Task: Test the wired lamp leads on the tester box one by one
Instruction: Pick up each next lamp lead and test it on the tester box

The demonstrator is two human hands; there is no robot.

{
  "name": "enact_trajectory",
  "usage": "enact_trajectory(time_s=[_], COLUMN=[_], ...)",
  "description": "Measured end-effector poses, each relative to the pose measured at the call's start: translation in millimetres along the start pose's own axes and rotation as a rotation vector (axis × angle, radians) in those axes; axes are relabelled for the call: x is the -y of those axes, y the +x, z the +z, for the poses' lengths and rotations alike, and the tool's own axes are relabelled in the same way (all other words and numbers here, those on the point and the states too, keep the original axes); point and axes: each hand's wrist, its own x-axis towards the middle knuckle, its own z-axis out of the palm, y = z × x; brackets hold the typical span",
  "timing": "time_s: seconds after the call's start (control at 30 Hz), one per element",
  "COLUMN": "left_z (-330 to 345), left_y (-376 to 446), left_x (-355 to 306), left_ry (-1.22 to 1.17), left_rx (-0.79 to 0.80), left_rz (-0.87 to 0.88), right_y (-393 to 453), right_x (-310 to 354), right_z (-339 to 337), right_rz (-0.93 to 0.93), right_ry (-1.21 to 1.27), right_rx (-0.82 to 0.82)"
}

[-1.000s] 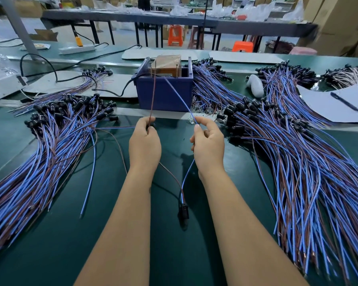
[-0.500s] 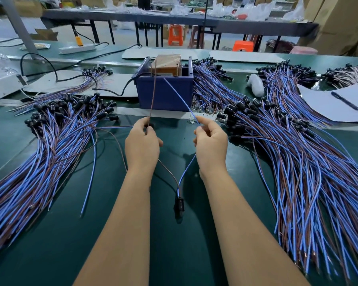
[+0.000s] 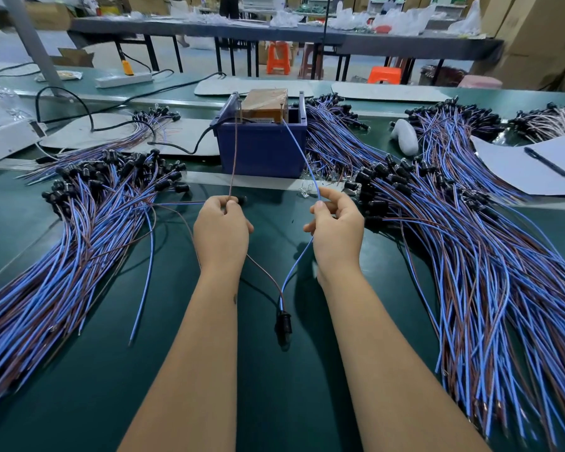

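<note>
Pinching brown lead L, blue lead R.

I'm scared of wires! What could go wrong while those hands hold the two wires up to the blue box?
1. The left hand pinches the brown wire and the right hand the blue wire, both reaching the tester box. A small slip could pull an end off its contact.
2. The black lamp holder dangles between the arms and might swing and tug the wires.
</note>
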Motion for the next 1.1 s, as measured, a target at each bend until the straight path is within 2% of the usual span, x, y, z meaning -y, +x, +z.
enact_trajectory(time_s=[1.1], left_z=[-0.3], left_y=[0.4], left_x=[-1.3], left_ry=[-0.014], left_rx=[0.021], left_rz=[-0.001], right_y=[-1.1], right_x=[1.6], right_z=[1.4], right_rz=[-0.009], right_ry=[-0.023], right_rx=[0.046])
